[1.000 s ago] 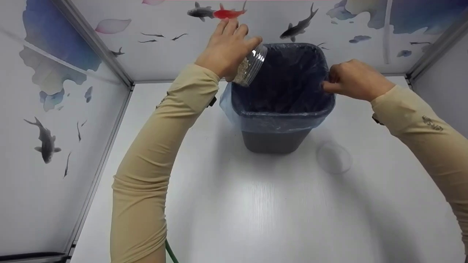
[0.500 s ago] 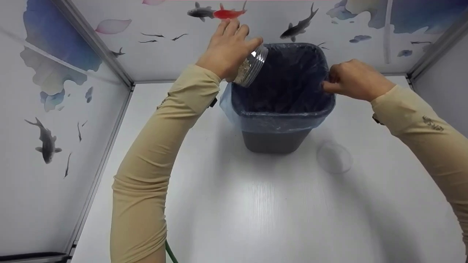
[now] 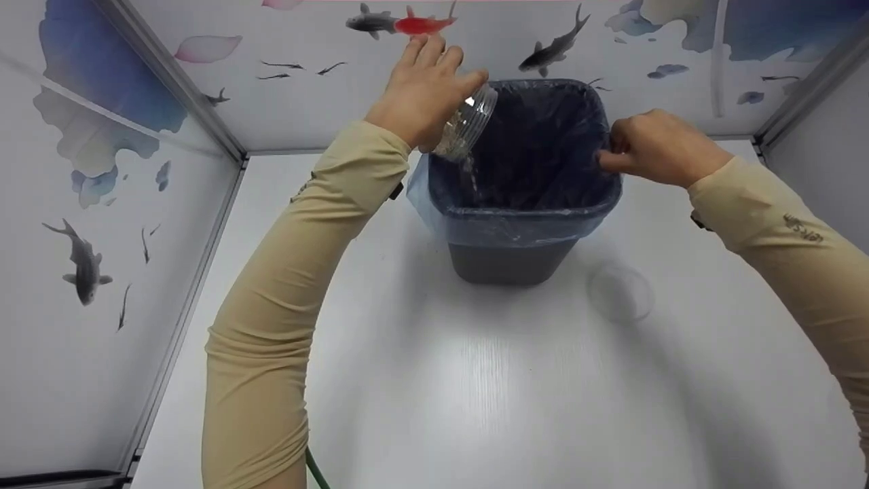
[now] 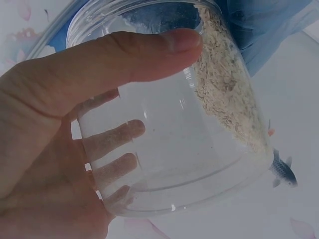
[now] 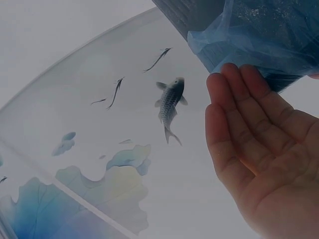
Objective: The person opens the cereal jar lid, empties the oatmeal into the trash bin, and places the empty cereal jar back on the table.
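Note:
My left hand (image 3: pixel 424 92) grips a clear plastic jar (image 3: pixel 473 117), tilted with its mouth over the left side of a grey trash bin (image 3: pixel 512 265). A thin stream of pale bits (image 3: pixel 472 176) falls from the jar into the bin. In the left wrist view, pale husk-like flakes (image 4: pixel 227 84) lie along one side of the jar, and the thumb presses near its neck. A blue plastic bag (image 3: pixel 519 229) lines the bin and folds over its rim. My right hand (image 3: pixel 662 149) holds the bin's right rim, thumb inside, fingers against the bag outside.
A clear round lid-like disc (image 3: pixel 619 292) lies on the white table (image 3: pixel 434 407) right of the bin. White panels (image 3: pixel 299 102) printed with fish and petals enclose the back and sides. A green cord (image 3: pixel 316 468) shows by the left sleeve.
Pale bits now pour from the jar's mouth into the bin, and fewer show inside the jar. Both hands stay nearly where they were.

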`<state>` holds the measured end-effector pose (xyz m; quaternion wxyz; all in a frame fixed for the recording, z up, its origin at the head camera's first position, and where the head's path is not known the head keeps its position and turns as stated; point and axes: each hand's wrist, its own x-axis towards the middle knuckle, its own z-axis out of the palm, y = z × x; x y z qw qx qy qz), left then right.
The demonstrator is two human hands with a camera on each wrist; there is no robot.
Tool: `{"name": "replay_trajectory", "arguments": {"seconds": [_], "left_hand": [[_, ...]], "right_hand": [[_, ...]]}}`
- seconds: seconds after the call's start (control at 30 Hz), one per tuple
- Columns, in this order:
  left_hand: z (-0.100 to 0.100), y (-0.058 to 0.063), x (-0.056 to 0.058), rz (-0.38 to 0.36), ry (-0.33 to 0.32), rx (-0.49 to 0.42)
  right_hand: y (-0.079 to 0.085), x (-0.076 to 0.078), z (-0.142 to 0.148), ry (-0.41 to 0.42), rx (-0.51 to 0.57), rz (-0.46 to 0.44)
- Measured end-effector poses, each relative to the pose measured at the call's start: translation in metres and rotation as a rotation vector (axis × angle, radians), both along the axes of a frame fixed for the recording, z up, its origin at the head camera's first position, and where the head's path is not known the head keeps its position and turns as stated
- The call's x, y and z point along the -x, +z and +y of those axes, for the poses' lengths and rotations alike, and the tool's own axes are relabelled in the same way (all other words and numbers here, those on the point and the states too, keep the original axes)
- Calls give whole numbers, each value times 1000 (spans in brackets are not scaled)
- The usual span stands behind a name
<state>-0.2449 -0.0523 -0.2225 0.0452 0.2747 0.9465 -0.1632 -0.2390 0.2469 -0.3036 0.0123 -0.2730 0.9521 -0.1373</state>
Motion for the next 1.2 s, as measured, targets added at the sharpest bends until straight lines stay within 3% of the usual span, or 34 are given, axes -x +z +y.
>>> {"name": "replay_trajectory", "arguments": {"seconds": [0.33,1.2], "left_hand": [[1,0,0,0,-18,-31],[8,2,-3,42,-9,32]], "right_hand": [[1,0,-1,6,-6,4],[2,-1,-1,3,-30,3]]}}
